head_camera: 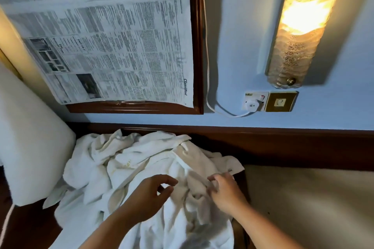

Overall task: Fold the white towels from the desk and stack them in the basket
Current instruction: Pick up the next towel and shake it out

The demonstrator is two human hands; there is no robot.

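**Tangled towels risk coming up in a clump**

The white towels lie in one crumpled heap on the dark counter, lower centre of the frame. The right hand has its fingers pinching a fold; the left hand hovers with fingers loosely curled, holding nothing. Pulling now could drag several tangled towels together or tip some off the counter's edge. Count: two hands, one heap, single towels uncountable; no basket shows.

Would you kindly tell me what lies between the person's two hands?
In the head view, only rumpled cloth of the white towels lies between the left hand and the right hand.
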